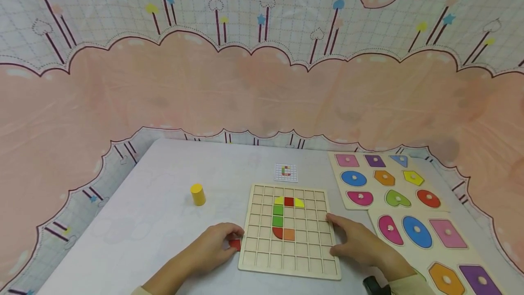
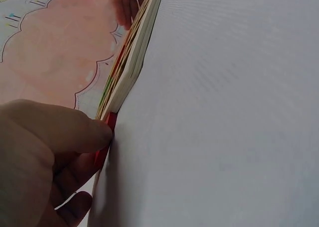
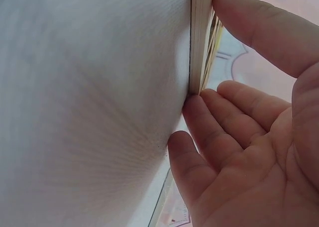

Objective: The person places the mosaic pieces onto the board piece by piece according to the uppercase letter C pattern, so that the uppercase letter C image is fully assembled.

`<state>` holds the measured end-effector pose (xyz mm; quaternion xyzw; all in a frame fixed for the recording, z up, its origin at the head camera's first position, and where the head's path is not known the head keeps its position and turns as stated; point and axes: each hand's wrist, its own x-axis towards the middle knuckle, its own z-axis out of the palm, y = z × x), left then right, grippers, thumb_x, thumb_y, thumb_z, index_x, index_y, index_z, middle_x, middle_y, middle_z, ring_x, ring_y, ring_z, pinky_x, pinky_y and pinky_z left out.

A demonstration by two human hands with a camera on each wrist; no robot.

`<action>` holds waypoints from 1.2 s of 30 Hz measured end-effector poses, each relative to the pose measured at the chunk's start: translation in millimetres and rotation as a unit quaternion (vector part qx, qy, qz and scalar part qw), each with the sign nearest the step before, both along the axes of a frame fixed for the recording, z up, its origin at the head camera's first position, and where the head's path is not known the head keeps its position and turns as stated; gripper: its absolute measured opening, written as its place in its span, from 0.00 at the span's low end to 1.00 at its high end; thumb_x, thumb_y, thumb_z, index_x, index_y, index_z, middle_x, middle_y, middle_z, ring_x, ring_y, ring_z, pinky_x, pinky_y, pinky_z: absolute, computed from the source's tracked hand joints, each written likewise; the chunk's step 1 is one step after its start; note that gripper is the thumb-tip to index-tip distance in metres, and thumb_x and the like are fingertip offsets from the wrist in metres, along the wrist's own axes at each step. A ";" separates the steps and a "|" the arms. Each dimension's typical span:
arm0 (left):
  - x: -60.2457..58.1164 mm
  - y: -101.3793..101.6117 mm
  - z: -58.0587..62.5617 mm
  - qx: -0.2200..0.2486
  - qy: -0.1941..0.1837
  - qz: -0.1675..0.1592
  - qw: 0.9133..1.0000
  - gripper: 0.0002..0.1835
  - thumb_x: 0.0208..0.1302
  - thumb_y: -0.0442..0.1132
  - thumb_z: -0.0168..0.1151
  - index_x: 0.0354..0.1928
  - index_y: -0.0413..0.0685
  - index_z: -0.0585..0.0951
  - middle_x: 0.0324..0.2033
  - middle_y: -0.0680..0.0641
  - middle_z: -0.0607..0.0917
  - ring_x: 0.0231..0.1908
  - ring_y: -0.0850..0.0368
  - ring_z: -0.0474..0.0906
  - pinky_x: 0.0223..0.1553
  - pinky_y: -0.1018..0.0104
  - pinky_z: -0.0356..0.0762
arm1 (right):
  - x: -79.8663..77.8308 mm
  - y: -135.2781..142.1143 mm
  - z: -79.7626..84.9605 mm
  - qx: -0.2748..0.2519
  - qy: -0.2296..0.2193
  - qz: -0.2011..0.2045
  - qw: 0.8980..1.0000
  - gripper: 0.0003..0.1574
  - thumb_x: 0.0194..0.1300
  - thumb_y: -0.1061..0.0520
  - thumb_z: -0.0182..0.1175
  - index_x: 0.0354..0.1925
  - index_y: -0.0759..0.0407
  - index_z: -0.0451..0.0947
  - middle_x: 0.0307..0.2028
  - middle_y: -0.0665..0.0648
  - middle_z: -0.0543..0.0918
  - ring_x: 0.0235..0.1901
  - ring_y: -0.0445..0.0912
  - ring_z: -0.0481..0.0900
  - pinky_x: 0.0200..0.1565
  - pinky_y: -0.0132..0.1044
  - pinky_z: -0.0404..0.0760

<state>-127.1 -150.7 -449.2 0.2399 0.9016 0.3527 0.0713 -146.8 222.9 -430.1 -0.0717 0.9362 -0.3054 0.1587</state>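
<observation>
A wooden grid board (image 1: pixel 294 263) lies on the table, holding a few coloured tiles in a C-like shape. Yellow quarter-round tiles flank a red square tile (image 1: pixel 289 201) at the top. Two green tiles (image 1: pixel 278 216) run down the left, above a red quarter-round (image 1: pixel 278 232) and an orange square (image 1: pixel 288 234). At the board's left edge my left hand (image 1: pixel 213 246) pinches a red tile (image 1: pixel 235 244) between thumb and fingers; the left wrist view shows this red tile (image 2: pixel 110 121) against the board's side. My right hand (image 1: pixel 360 240) touches the right edge with thumb and fairly straight fingers.
Behind the board lies a small pattern card (image 1: pixel 285 172). A yellow cylinder (image 1: pixel 198 195) stands at the back left. Two knobbed shape puzzle boards (image 1: pixel 380 185) (image 1: pixel 421 258) lie on the right, one close beside my right hand. A patterned cloth hangs behind the table.
</observation>
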 end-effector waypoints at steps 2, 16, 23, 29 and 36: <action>0.2 -0.6 0.0 -0.001 0.001 0.003 1.000 0.15 0.60 0.28 0.67 0.50 0.43 0.82 0.43 0.55 0.83 0.43 0.62 0.78 0.49 0.62 0.79 | -0.2 -0.2 -0.3 -0.003 0.001 0.000 1.000 0.55 0.46 0.55 0.80 0.70 0.60 0.68 0.66 0.63 0.73 0.68 0.64 0.65 0.64 0.62 0.64; 0.0 -6.8 0.4 0.008 0.016 0.018 1.000 0.15 0.59 0.24 0.64 0.48 0.42 0.82 0.38 0.58 0.84 0.40 0.62 0.80 0.48 0.60 0.79 | 2.2 -0.7 0.9 -0.010 0.003 -0.001 1.000 0.54 0.46 0.56 0.80 0.70 0.60 0.68 0.67 0.63 0.72 0.68 0.64 0.64 0.65 0.62 0.64; -1.4 -7.1 -0.3 0.001 0.022 0.032 0.999 0.12 0.60 0.27 0.66 0.46 0.44 0.83 0.39 0.56 0.84 0.40 0.63 0.80 0.46 0.61 0.80 | 1.7 0.0 -0.1 -0.006 0.011 0.002 1.000 0.55 0.45 0.55 0.80 0.70 0.61 0.68 0.66 0.63 0.73 0.68 0.64 0.65 0.64 0.62 0.65; -1.4 -7.0 1.2 -0.014 0.029 0.044 0.998 0.10 0.61 0.31 0.69 0.44 0.45 0.84 0.38 0.56 0.84 0.39 0.61 0.79 0.44 0.61 0.80 | 1.0 0.8 -0.6 -0.004 0.013 0.006 1.000 0.55 0.46 0.55 0.80 0.70 0.61 0.68 0.66 0.63 0.73 0.68 0.63 0.65 0.64 0.62 0.65; -3.7 -3.3 3.5 -0.018 0.038 0.055 0.998 0.11 0.60 0.34 0.71 0.44 0.46 0.84 0.37 0.56 0.84 0.37 0.62 0.78 0.41 0.62 0.80 | 0.6 1.3 -0.4 -0.004 0.010 0.006 1.000 0.55 0.46 0.55 0.80 0.70 0.60 0.68 0.66 0.63 0.73 0.68 0.63 0.65 0.64 0.62 0.65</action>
